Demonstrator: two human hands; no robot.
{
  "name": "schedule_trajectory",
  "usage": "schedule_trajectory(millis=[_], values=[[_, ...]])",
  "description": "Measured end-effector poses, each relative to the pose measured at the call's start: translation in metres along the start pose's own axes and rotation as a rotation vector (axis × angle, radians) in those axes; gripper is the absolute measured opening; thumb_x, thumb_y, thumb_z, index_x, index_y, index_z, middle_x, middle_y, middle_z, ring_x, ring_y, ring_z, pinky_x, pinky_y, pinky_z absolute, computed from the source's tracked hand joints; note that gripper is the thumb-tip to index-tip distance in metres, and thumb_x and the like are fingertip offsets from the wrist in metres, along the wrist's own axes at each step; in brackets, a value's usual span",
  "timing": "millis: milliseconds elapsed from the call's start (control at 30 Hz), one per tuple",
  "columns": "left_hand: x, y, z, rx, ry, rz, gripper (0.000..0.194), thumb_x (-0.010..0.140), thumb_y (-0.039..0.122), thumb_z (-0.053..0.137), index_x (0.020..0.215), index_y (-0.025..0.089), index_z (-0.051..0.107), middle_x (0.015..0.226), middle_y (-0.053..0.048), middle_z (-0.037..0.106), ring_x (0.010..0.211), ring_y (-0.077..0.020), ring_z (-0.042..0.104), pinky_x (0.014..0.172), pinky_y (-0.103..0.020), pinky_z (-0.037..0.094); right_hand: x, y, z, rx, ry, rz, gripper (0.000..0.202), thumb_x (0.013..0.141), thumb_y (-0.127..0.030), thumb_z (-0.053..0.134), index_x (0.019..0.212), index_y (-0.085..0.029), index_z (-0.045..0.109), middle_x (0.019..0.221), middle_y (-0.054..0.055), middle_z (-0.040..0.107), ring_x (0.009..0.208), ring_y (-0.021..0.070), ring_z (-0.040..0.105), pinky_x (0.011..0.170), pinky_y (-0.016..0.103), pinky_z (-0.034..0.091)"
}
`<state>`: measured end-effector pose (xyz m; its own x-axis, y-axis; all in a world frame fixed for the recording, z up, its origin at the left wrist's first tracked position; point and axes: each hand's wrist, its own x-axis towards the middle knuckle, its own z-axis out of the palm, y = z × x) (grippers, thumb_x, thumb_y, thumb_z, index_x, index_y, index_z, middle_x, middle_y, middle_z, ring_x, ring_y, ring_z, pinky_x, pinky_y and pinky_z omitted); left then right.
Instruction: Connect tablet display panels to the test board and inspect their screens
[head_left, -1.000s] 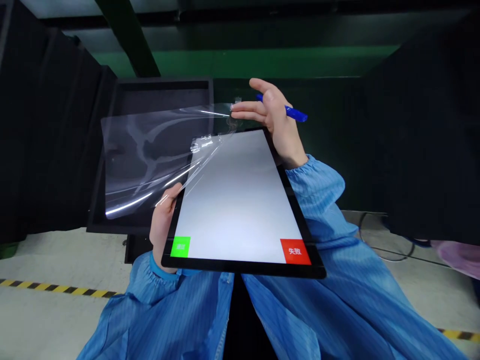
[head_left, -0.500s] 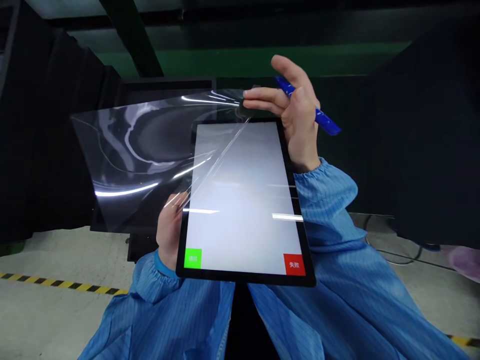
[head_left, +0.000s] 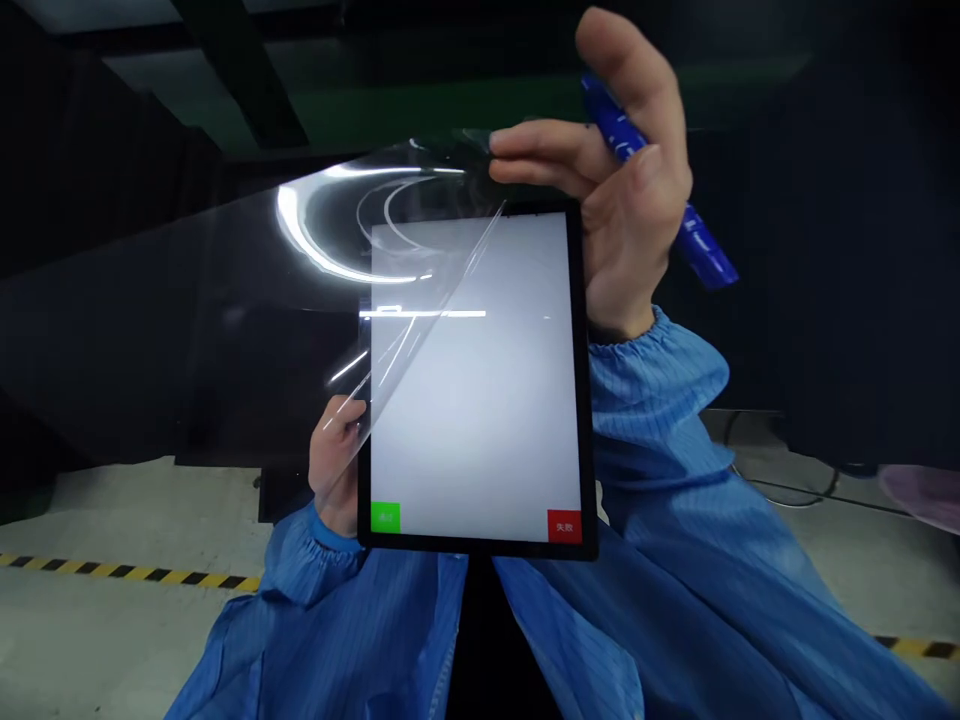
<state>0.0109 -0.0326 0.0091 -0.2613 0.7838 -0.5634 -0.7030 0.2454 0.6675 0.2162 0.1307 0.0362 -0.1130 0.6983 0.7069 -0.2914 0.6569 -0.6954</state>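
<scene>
A tablet with a lit white screen faces me, a green box at its lower left corner and a red one at its lower right. My left hand grips the tablet's left edge, seen partly through a clear film. That film spreads from the upper part of the tablet out to the left, creased across the screen. My right hand pinches the film's top edge between fingertips above the tablet, and a blue marker is tucked through the same hand.
Dark surfaces and a green beam lie beyond the tablet. Yellow and black tape crosses the floor at the lower left. Cables and a pink object show at the right.
My right hand has moved up and to the right with the film and marker. The film reaches further left, and the tablet has shifted and tilted slightly.
</scene>
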Motion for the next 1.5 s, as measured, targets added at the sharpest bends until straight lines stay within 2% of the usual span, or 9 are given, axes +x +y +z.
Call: schedule_trajectory(millis=[100,167,233,333,667,900,1067,1333,1500], values=[[0.001,0.000,0.001,-0.024,-0.100,-0.133,0.006,0.072,0.026,0.065,0.073,0.022,0.068,0.065,-0.001,0.072,0.084,-0.0289,0.077,0.072,-0.036,0.064,-0.001,0.000,0.000,0.045,0.001,-0.033,0.048,0.097,-0.046,0.055,0.135,-0.016,0.054,0.143,0.001,0.055,0.116,0.0255,0.068,0.103,0.048,0.059],[0.001,0.001,0.004,-0.052,-0.194,-0.169,0.016,0.072,0.027,0.063,0.084,0.021,0.072,0.084,-0.004,0.078,0.107,-0.0347,0.074,0.090,-0.044,0.062,-0.003,-0.002,0.000,0.052,0.015,-0.005,0.045,0.097,-0.046,0.056,0.133,-0.020,0.057,0.142,-0.001,0.055,0.118,0.0263,0.067,0.104,0.048,0.059],[-0.001,0.001,0.009,-0.079,-0.257,-0.184,0.030,0.076,0.029,0.060,0.102,0.021,0.073,0.101,-0.005,0.080,0.120,-0.0364,0.068,0.099,-0.048,0.058,-0.004,-0.004,0.000,0.050,0.013,0.012,0.044,0.096,-0.049,0.058,0.132,-0.023,0.059,0.142,-0.003,0.055,0.120,0.0275,0.066,0.106,0.049,0.058],[-0.005,0.002,0.015,-0.104,-0.258,-0.224,0.040,0.085,0.033,0.052,0.119,0.021,0.070,0.116,-0.005,0.078,0.129,-0.0359,0.063,0.106,-0.050,0.054,-0.006,-0.006,0.000,0.043,0.025,0.013,0.046,0.093,-0.053,0.064,0.131,-0.028,0.062,0.142,-0.006,0.056,0.122,0.0293,0.065,0.107,0.049,0.057],[-0.006,0.002,0.019,-0.131,-0.194,-0.310,0.050,0.099,0.042,0.035,0.128,0.020,0.068,0.120,-0.005,0.077,0.133,-0.0352,0.060,0.110,-0.050,0.050,-0.010,-0.014,0.004,-0.023,0.049,-0.005,0.038,0.095,-0.040,0.056,0.132,-0.033,0.064,0.144,-0.009,0.054,0.130,0.0293,0.061,0.116,0.052,0.050],[-0.005,0.000,0.022,-0.111,-0.189,-0.297,0.044,0.096,0.039,0.041,0.121,0.019,0.072,0.115,-0.006,0.079,0.131,-0.0353,0.061,0.112,-0.050,0.048,-0.010,-0.019,0.004,-0.015,0.052,0.020,0.041,0.095,-0.038,0.057,0.135,-0.032,0.061,0.147,-0.009,0.051,0.136,0.0296,0.056,0.121,0.053,0.044],[-0.003,-0.002,0.019,-0.096,-0.178,-0.278,0.041,0.095,0.035,0.041,0.112,0.020,0.074,0.115,-0.006,0.079,0.132,-0.0345,0.061,0.113,-0.050,0.047,-0.008,-0.021,0.004,-0.018,0.050,0.004,0.043,0.093,-0.044,0.064,0.134,-0.034,0.061,0.148,-0.010,0.050,0.138,0.0307,0.054,0.121,0.052,0.045],[-0.004,0.001,0.020,-0.079,-0.278,-0.304,0.052,0.098,0.041,0.031,0.129,0.022,0.068,0.122,-0.007,0.076,0.134,-0.0344,0.059,0.113,-0.051,0.047,-0.007,-0.028,0.006,-0.030,0.075,0.019,0.043,0.092,-0.043,0.064,0.133,-0.034,0.058,0.147,-0.012,0.049,0.138,0.0277,0.054,0.122,0.049,0.044],[-0.003,0.000,0.015,-0.080,-0.314,-0.317,0.051,0.096,0.047,0.035,0.118,0.022,0.074,0.119,-0.008,0.077,0.138,-0.0356,0.055,0.114,-0.052,0.046,-0.004,-0.033,0.007,-0.102,0.069,0.006,0.047,0.093,-0.043,0.065,0.135,-0.026,0.055,0.150,-0.005,0.048,0.137,0.0287,0.056,0.119,0.049,0.047]])
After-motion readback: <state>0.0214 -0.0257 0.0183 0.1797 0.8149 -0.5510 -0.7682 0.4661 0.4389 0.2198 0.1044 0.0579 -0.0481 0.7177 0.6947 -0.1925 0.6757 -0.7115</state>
